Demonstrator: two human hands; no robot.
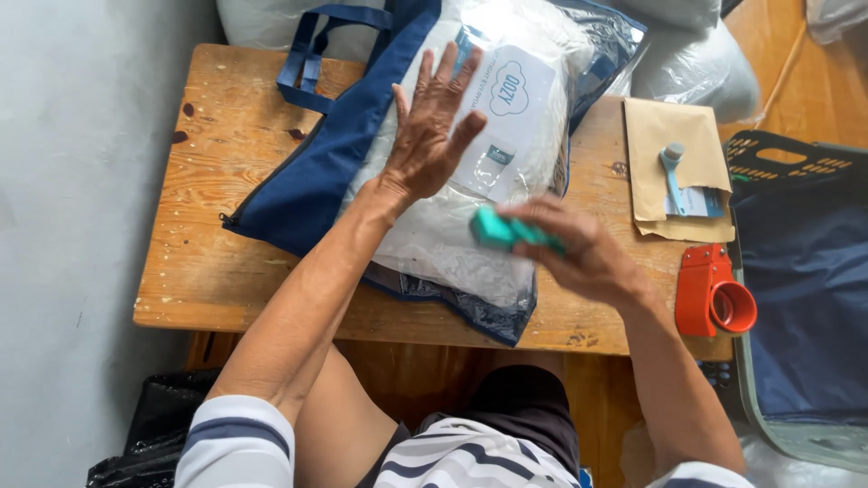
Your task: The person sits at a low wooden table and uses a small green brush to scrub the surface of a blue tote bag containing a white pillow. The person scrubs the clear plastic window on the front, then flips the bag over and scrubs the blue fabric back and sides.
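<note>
Left hand (432, 126) flat, fingers spread, pressing clear bag (470, 217) on surface (208, 262). Right hand (579, 248), blurred, grip closed on teal tool (503, 231).

A worn wooden table (217, 262) carries a clear blue-trimmed zip bag (452, 244), brown envelopes (674, 126) and a red tape dispenser (710, 294).

Clear plastic bag (452, 226) with navy trim, stuffed white, flat on table, small teal object (506, 232) above it, blurred
</note>
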